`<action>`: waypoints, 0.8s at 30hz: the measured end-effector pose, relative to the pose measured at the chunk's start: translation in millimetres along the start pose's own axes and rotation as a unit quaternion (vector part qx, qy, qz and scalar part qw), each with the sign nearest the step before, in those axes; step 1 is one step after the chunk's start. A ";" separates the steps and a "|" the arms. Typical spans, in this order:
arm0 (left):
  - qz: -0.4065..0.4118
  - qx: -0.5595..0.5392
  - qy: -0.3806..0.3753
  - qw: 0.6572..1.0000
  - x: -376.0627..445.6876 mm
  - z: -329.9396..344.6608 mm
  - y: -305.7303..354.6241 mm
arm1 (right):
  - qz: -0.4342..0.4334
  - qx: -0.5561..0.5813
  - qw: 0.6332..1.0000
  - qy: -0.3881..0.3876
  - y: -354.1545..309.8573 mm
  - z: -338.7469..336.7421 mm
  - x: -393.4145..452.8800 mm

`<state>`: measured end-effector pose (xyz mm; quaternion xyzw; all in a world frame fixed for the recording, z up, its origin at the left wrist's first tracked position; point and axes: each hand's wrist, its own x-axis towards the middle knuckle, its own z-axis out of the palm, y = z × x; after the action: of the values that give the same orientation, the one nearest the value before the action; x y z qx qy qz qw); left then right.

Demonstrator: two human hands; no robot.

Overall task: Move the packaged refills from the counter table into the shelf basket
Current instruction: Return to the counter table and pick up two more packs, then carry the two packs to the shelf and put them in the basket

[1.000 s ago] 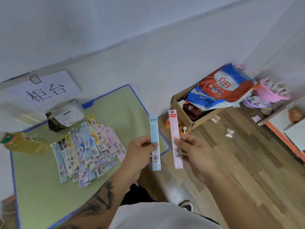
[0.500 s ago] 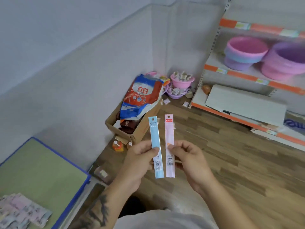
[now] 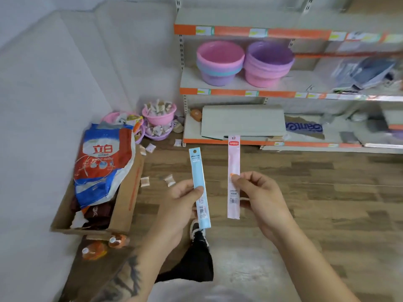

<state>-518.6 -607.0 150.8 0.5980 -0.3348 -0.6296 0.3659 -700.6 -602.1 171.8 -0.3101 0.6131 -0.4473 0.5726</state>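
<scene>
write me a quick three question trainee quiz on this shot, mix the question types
1. True or false: the left hand holds the pink refill pack.
2. Multiple choice: where do the stacked pink and purple basins sit? A) on the wooden floor B) on a shelf C) in the cardboard box
3. Fill in: the right hand pinches the pink pack while the left holds the ___ refill pack.

Key: 1 false; 2 B; 3 blue
</scene>
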 end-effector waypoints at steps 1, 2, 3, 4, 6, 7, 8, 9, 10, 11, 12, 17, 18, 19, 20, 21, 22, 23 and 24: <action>0.001 -0.004 -0.010 1.000 17.9 5.0 10.2 | 0.003 -0.003 1.000 0.012 -9.5 -0.8 12.8; 0.005 -0.005 -0.021 1.000 35.2 9.8 20.6 | 0.004 -0.006 1.000 0.018 -19.3 0.0 25.8; 0.010 -0.007 -0.032 0.999 52.6 13.5 31.1 | 0.005 -0.011 1.000 0.021 -29.5 2.0 39.9; 0.015 -0.009 -0.042 0.999 70.3 16.6 42.3 | 0.004 -0.018 1.000 0.025 -39.7 4.6 54.9; 0.022 -0.012 -0.054 0.998 107.4 20.2 65.2 | -0.001 -0.027 0.999 0.034 -60.4 12.6 86.8; 0.025 -0.013 -0.059 0.998 125.6 20.2 75.8 | -0.001 -0.029 0.999 0.037 -69.8 18.1 102.8; 0.026 -0.015 -0.062 0.998 143.0 19.4 85.6 | 0.001 -0.030 0.999 0.039 -78.0 24.3 118.6; 0.028 -0.015 -0.063 0.997 159.4 18.2 95.1 | 0.004 -0.031 0.999 0.043 -85.4 30.5 133.5; 0.029 -0.013 -0.064 0.997 174.1 17.1 104.5 | 0.006 -0.031 0.998 0.046 -91.8 36.3 147.5; 0.030 -0.009 -0.067 0.997 188.1 16.3 113.3 | 0.007 -0.031 0.998 0.050 -97.4 41.4 160.5; 0.030 -0.006 -0.071 0.997 200.9 16.1 121.8 | 0.006 -0.029 0.998 0.053 -102.6 45.6 172.8; 0.014 0.014 -0.079 0.997 254.2 22.7 157.8 | -0.002 -0.016 0.996 0.084 -126.5 57.2 219.5; 0.016 0.014 -0.085 0.996 263.7 25.4 164.0 | -0.005 -0.011 0.996 0.088 -130.1 58.0 228.1; 0.022 0.017 -0.090 0.996 272.9 28.2 170.3 | -0.009 -0.007 0.996 0.090 -134.6 58.9 236.6; 0.035 0.020 -0.095 0.995 280.8 31.4 177.3 | -0.012 -0.005 0.996 0.091 -139.6 59.8 245.0; 0.050 0.023 -0.100 0.993 288.7 34.8 185.1 | -0.016 -0.004 0.995 0.093 -144.9 60.1 253.9; 0.065 0.022 -0.107 0.992 295.7 38.6 193.4 | -0.020 -0.002 0.995 0.095 -150.5 59.6 263.1; 0.078 0.021 -0.112 0.990 302.9 42.3 201.5 | -0.026 0.003 0.995 0.095 -157.1 59.0 272.1; 0.089 0.021 -0.116 0.989 310.1 45.9 209.7 | -0.033 0.011 0.995 0.093 -164.2 58.3 280.9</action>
<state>-557.1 -981.3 176.3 0.4962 -0.4396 -0.6529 0.3665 -707.8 -931.0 204.1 -0.2809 0.6483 -0.4993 0.5015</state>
